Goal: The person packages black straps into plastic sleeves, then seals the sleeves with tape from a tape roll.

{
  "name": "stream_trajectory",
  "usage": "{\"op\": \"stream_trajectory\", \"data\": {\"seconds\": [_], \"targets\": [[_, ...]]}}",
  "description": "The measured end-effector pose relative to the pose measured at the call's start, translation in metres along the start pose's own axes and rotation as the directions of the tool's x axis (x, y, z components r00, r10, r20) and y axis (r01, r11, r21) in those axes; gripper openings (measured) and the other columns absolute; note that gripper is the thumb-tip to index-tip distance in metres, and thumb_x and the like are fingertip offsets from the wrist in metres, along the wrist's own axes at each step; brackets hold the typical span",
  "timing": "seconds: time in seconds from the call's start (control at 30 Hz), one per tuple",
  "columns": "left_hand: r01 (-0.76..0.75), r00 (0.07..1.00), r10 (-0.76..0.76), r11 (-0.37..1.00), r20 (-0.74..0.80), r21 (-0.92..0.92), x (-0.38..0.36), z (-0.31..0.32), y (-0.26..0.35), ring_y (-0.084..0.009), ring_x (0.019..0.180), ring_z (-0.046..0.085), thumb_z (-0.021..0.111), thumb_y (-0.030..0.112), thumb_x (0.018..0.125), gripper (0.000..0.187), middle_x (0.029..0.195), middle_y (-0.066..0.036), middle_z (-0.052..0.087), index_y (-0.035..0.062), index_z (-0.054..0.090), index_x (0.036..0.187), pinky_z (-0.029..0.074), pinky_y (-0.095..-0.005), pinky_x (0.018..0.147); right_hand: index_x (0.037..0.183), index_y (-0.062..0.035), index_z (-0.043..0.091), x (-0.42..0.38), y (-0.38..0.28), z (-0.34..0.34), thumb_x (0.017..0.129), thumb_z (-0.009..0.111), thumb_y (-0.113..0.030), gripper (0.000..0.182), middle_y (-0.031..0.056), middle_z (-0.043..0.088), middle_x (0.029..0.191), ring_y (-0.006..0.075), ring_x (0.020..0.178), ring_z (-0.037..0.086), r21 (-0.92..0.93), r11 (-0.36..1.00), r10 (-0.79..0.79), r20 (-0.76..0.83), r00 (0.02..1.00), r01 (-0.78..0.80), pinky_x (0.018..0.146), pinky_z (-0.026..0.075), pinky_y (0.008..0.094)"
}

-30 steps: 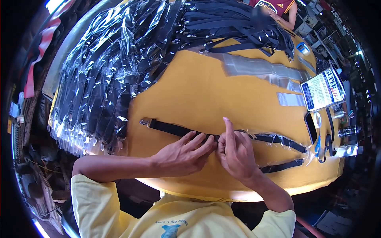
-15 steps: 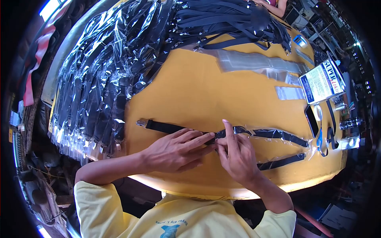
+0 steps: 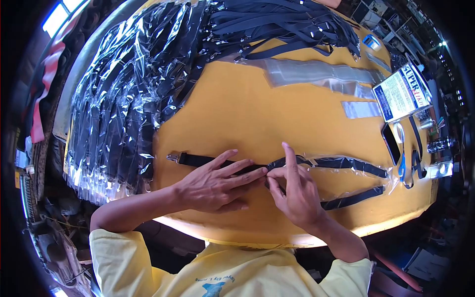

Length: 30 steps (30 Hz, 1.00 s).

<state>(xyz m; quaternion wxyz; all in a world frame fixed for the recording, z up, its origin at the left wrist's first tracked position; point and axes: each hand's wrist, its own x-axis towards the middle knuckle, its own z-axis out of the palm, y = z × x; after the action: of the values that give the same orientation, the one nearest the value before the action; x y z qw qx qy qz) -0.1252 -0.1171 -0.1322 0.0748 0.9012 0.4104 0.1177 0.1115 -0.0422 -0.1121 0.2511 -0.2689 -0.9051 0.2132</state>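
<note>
A black strap with a metal clip at its left end lies across the near part of the table. My left hand rests over it, palm down, fingers spread, fingertips near the mouth of a clear plastic sleeve. Touching those fingertips, my right hand pinches the sleeve's edge around the strap, its index finger pointing up. The strap's right part runs inside the plastic, and another strap length in plastic emerges below. My fingers hide the exact pinch point.
Many plastic-wrapped straps cover the yellow table's left side. Unwrapped black straps pile at the back. Flat clear sleeves, a white labelled can, a phone and blue-handled scissors lie to the right.
My left fingers have lifted and spread apart more over the strap. My right hand keeps its pinch in about the same place. The other person's arm at the back has mostly left view.
</note>
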Motion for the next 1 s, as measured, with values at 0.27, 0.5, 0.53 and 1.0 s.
{"op": "stream_trajectory", "data": {"seconds": [0.27,0.5,0.53,1.0], "targets": [[-0.024,1.000,0.024,0.999,0.004,0.044,0.002,-0.004,0.001,-0.0251,0.136,0.049,0.060,0.051,0.098,0.058,0.156,0.000,0.045,0.0172,0.056,0.145,0.039,-0.0534,0.111,0.156,0.0031,0.027,-0.002,-0.007,-0.024,0.087,0.068,0.005,0.081,0.0125,0.068,0.101,0.0245,0.084,0.070,0.132,0.984,0.122,0.010,0.992,-0.122,0.082,0.056,0.0388],[-0.062,0.997,0.058,0.996,0.055,0.069,0.010,-0.022,0.003,-0.0286,0.131,0.053,0.068,0.047,0.092,0.060,0.153,-0.004,0.048,0.0103,0.060,0.138,0.044,-0.0520,0.105,0.154,0.0017,0.031,-0.028,-0.003,-0.084,0.084,0.073,0.006,0.082,0.0134,0.070,0.104,0.0192,0.091,0.071,0.242,0.928,0.359,-0.371,0.856,-0.284,0.087,0.056,0.0358],[-0.074,0.995,0.068,0.994,0.070,0.086,0.012,-0.025,0.004,-0.0292,0.129,0.054,0.071,0.046,0.089,0.062,0.150,-0.007,0.051,0.0065,0.062,0.135,0.043,-0.0520,0.105,0.154,0.0017,0.031,-0.037,0.005,-0.092,0.084,0.073,0.006,0.082,0.0134,0.070,0.104,0.0192,0.091,0.071,0.197,0.926,0.376,-0.424,0.824,-0.321,0.087,0.056,0.0358],[-0.157,0.959,0.102,0.968,0.264,0.198,0.034,-0.057,0.020,-0.0295,0.124,0.057,0.068,0.031,0.093,0.054,0.147,-0.013,0.054,0.0075,0.057,0.141,0.044,-0.0548,0.104,0.125,0.0047,0.057,-0.348,0.225,-0.220,0.091,0.061,0.004,0.035,0.0105,0.072,0.091,0.0120,0.075,0.067,0.600,0.730,0.451,-0.783,-0.429,-0.328,0.073,0.054,0.0256]]}}
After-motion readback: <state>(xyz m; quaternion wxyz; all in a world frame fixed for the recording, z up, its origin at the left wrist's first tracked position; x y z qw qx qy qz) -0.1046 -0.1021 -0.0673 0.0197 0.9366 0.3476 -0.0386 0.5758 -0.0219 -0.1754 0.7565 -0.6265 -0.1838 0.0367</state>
